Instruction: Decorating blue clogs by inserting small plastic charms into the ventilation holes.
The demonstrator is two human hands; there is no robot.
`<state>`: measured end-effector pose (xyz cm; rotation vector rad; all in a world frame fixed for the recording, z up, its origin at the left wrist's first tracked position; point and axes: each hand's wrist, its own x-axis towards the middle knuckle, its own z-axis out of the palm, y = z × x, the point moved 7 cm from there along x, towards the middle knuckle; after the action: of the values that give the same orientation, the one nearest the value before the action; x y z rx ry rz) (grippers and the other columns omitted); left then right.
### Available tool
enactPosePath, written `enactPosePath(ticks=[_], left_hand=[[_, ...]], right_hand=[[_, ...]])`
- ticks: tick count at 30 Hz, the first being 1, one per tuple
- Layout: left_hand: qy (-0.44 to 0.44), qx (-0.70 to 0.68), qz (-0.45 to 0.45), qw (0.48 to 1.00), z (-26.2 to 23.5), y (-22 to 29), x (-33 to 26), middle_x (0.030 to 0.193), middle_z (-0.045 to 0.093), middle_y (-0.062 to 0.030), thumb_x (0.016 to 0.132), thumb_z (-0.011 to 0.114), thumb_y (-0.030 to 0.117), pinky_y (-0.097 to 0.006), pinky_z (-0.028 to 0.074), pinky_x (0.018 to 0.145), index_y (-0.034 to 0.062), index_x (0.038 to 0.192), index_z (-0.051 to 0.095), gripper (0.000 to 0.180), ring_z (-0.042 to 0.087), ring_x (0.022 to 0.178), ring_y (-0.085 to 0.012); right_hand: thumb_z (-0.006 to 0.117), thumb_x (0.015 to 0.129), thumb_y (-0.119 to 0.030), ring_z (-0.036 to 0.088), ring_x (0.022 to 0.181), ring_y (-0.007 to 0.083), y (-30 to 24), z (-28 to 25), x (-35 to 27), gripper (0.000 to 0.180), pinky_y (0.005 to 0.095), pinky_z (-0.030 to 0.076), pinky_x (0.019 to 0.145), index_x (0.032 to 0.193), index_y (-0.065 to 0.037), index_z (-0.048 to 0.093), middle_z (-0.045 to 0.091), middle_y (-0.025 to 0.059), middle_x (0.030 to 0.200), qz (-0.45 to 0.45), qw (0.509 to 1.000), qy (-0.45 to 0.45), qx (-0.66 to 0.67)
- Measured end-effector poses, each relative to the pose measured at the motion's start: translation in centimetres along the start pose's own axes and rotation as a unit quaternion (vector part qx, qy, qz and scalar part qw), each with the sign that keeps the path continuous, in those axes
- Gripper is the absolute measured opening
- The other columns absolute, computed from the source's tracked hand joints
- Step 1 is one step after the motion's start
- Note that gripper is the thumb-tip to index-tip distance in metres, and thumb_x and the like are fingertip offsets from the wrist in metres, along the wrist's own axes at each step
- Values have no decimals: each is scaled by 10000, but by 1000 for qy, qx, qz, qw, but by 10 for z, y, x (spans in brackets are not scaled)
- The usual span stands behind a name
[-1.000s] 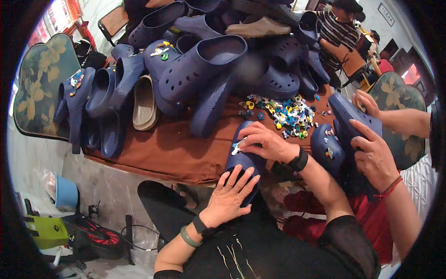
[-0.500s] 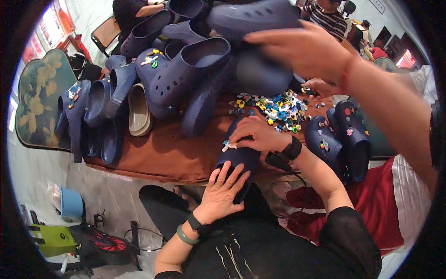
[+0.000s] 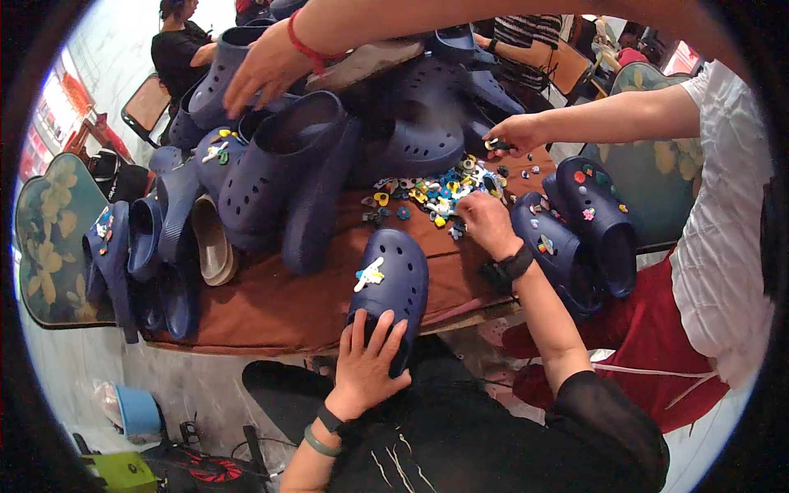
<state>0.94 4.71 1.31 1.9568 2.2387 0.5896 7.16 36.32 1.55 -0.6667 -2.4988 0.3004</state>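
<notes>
I have one view only, from the left head camera, looking steeply down and forward over the wearer's chest. It sits close: my forearms enter from the lower edge, the left hand (image 3: 368,361) and right hand (image 3: 485,222) both within easy reach of the lens. The table (image 3: 271,308) fills the middle, its edge bowed by the fisheye. The dark round rim cuts off every corner. Farther out, near the top, the room and other people appear small and bent.
</notes>
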Motion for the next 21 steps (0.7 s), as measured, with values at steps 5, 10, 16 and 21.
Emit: enactPosePath(ticks=[5, 10, 16, 21], left_hand=[[46, 40, 7, 998, 5, 0, -1, 1487, 352, -102, 651, 770, 450, -558, 243, 1081, 177, 1415, 437, 877, 220, 1397, -457], [38, 34, -8, 999, -2, 4, 2, 1478, 372, -66, 671, 748, 398, -491, 253, 1089, 192, 1412, 443, 828, 249, 1397, -398], [22, 21, -20, 999, 1, 3, 0, 1504, 352, -53, 692, 739, 404, -464, 200, 1119, 195, 1419, 459, 807, 193, 1427, -368], [15, 7, -21, 1000, 5, 3, -1, 1540, 319, -26, 693, 730, 424, -450, 153, 1147, 206, 1446, 434, 838, 161, 1451, -343]], right_hand=[[717, 794, -121, 622, 919, 358, 32, 12, 4, 135, 441, 503, 795, 915, -73, 681, 630, 153, 942, 90, 996, -23, 7], [728, 752, -43, 617, 933, 356, 37, 23, -7, 283, 434, 508, 805, 1023, -108, 680, 585, 127, 1020, 66, 997, 7, 25], [688, 699, 8, 558, 978, 321, 6, 10, -1, 326, 415, 473, 849, 999, -120, 689, 608, 85, 1017, -32, 999, 33, -24], [694, 740, -76, 560, 973, 293, -1, 23, 1, 286, 410, 449, 824, 1019, -140, 695, 651, 56, 977, -116, 987, 4, -108]])
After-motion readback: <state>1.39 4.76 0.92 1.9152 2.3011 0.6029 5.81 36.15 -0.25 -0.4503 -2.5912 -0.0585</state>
